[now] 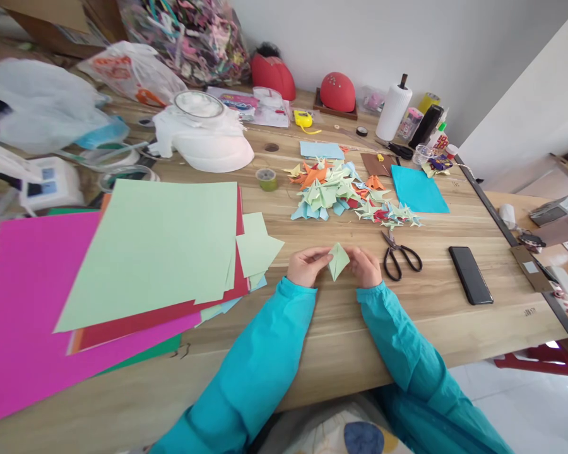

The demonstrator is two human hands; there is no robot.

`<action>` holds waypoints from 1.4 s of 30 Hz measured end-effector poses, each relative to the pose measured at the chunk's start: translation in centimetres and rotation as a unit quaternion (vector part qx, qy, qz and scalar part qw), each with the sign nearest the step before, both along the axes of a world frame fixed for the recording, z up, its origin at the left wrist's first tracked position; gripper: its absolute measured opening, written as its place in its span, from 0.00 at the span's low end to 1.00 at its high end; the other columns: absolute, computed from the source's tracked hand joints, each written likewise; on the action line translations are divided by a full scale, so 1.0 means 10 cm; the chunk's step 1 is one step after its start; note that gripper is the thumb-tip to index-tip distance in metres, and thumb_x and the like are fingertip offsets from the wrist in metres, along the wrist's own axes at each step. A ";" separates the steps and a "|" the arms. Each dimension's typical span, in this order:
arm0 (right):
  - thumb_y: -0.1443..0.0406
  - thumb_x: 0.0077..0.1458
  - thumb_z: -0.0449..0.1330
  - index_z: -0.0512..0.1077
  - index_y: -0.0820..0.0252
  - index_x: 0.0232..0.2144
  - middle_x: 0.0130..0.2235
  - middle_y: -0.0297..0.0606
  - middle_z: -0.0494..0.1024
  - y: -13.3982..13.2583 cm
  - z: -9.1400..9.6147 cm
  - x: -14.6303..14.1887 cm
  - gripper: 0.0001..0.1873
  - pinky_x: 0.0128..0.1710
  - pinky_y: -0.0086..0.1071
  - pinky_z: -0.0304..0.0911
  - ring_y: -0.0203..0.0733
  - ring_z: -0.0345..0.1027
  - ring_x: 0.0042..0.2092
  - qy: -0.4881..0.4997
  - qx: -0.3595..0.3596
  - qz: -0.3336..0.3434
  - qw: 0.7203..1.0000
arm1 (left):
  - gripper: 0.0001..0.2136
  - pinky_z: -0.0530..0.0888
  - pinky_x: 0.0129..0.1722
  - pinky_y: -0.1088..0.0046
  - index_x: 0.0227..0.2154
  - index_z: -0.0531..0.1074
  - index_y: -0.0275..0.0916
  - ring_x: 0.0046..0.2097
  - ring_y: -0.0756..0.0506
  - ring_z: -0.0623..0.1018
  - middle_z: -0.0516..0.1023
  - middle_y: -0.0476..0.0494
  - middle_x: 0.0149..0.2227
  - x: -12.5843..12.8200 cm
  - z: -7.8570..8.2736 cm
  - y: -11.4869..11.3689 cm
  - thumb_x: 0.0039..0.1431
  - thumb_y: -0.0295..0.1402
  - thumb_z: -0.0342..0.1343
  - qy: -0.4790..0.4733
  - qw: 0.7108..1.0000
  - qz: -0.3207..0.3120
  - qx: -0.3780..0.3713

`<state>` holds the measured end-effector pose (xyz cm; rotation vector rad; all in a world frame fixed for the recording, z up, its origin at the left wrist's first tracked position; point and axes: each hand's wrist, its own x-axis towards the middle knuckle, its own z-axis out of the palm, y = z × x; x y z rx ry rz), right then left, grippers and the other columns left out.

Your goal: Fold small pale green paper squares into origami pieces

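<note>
Between my hands is a small piece of light green paper (339, 261), folded into a diamond with a crease down its middle. My left hand (307, 265) pinches its left edge between thumb and fingers. At the opposite edge, my right hand (365, 266) has its fingers closed on the right corner. Beyond the hands lies a heap of folded paper cranes (329, 189) in green, orange, blue and red. Black-handled scissors (401, 255) rest just right of my right hand. Small green paper squares (258, 246) lie to the left of my left hand.
Large coloured sheets (156, 246) are stacked on the left. A black phone (471, 275) lies on the right, with a blue paper square (419, 189) behind. A white cap (213, 142), yellow tape measure (303, 118), red pincushion (337, 92) and white thread cone (394, 112) stand farther back.
</note>
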<state>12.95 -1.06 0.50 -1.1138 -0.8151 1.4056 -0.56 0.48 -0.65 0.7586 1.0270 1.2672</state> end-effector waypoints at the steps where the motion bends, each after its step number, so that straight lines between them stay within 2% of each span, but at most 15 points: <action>1: 0.52 0.39 0.60 0.73 0.62 0.28 0.27 0.38 0.76 0.01 -0.01 0.01 0.19 0.25 0.30 0.61 0.36 0.67 0.25 0.011 -0.009 0.003 1.000 | 0.17 0.73 0.35 0.63 0.24 0.77 0.36 0.31 0.44 0.76 0.79 0.43 0.26 0.01 0.01 0.00 0.24 0.36 0.68 -0.018 1.000 0.020 -0.013; 6: 0.56 0.36 0.62 0.73 0.61 0.28 0.23 0.35 0.75 0.05 -0.08 0.05 0.17 0.24 0.29 0.59 0.36 0.67 0.24 0.015 -0.032 0.028 0.999 | 0.16 0.73 0.35 0.66 0.23 0.76 0.36 0.30 0.46 0.76 0.78 0.45 0.25 0.03 0.07 -0.01 0.24 0.34 0.69 -0.047 0.997 0.049 -0.025; 11: 0.56 0.34 0.63 0.73 0.62 0.28 0.21 0.36 0.74 0.05 -0.09 0.05 0.18 0.23 0.29 0.59 0.37 0.67 0.24 0.023 -0.050 0.037 0.998 | 0.15 0.73 0.34 0.67 0.23 0.76 0.36 0.30 0.46 0.76 0.78 0.46 0.25 0.04 0.09 -0.02 0.24 0.33 0.68 -0.055 0.996 0.063 -0.025; 16: 0.57 0.32 0.64 0.73 0.62 0.28 0.20 0.35 0.74 0.05 -0.09 0.05 0.18 0.24 0.29 0.59 0.37 0.67 0.24 0.010 -0.056 0.045 0.997 | 0.16 0.73 0.34 0.65 0.24 0.76 0.36 0.30 0.45 0.76 0.78 0.45 0.26 0.03 0.04 0.00 0.26 0.34 0.68 -0.044 0.997 0.058 -0.018; 23: 0.56 0.30 0.65 0.73 0.62 0.26 0.19 0.34 0.74 0.06 -0.11 0.04 0.18 0.23 0.29 0.59 0.36 0.67 0.23 0.014 -0.060 0.036 0.997 | 0.16 0.73 0.34 0.67 0.26 0.77 0.36 0.31 0.44 0.77 0.79 0.43 0.28 0.01 -0.07 0.02 0.28 0.35 0.67 0.025 0.998 0.047 0.024; 36: 0.56 0.36 0.64 0.73 0.62 0.26 0.20 0.34 0.73 0.03 -0.08 0.04 0.16 0.23 0.27 0.59 0.34 0.65 0.23 -0.015 -0.023 0.053 0.998 | 0.15 0.73 0.36 0.66 0.25 0.76 0.36 0.31 0.45 0.77 0.79 0.43 0.28 0.02 0.03 -0.02 0.30 0.35 0.67 0.055 0.997 0.046 0.040; 42: 0.56 0.34 0.65 0.72 0.62 0.23 0.20 0.32 0.72 0.03 -0.09 0.01 0.15 0.23 0.26 0.60 0.31 0.63 0.21 -0.042 -0.012 0.030 0.999 | 0.13 0.73 0.35 0.67 0.25 0.76 0.36 0.30 0.45 0.76 0.79 0.44 0.27 0.02 0.04 -0.03 0.31 0.34 0.66 0.073 0.996 0.037 0.044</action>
